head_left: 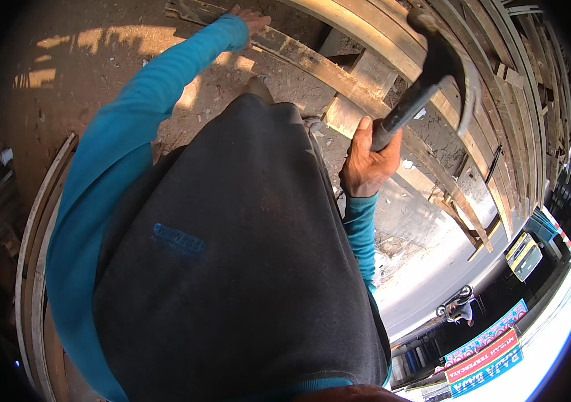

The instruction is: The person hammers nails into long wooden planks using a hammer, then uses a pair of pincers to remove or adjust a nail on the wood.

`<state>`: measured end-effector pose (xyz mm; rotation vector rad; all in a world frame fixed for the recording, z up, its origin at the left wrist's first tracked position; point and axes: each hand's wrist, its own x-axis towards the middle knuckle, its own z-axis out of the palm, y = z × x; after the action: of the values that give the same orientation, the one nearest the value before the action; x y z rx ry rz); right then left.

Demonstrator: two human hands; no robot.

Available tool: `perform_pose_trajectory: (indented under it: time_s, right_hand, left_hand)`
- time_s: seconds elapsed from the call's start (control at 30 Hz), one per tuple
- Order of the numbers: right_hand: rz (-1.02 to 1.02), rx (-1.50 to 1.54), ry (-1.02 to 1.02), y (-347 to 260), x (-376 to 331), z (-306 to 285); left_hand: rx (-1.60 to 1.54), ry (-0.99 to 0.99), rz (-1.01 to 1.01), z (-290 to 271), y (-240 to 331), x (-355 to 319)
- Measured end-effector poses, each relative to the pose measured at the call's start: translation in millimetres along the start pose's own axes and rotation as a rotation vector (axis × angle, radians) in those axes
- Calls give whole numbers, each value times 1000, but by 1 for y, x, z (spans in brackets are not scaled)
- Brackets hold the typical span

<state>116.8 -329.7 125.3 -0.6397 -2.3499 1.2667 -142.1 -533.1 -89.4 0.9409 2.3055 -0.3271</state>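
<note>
My right hand (366,164) has its fingers wrapped round the hammer (433,74) handle, head raised over the plank (339,74). My left hand (252,19) presses flat on the plank's far end.

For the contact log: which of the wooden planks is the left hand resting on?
The left hand rests on the dark, weathered plank lying alone and nearest the person, apart from the paler stacked planks beyond. The right hand grips a hammer.

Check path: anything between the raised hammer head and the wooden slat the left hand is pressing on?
Nothing visible. The hammer, gripped by the right hand, hangs above the wooden slat; the left hand rests on the slat's far end, off to the side.
</note>
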Motion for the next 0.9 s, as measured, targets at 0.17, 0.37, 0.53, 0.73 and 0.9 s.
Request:
perform_pose_trajectory:
  time_s: [0.17,0.37,0.53,0.73,0.9]
  right_hand:
    - [-546,736,190,-5,23,10]
    - [214,-428,-446,93,-34,36]
    - [-179,-33,75,-17,9,12]
    - [-202,184,80,61,-18,32]
    - [334,-361,-414,121,-39,46]
  left_hand:
    - [23,16,8,-23,-3,-6]
    - [23,-95,-22,-39,5,0]
    - [34,85,20,-24,-3,6]
    - [-17,-155,-33,-54,6,-6]
    - [31,51,5,-19,-19,23]
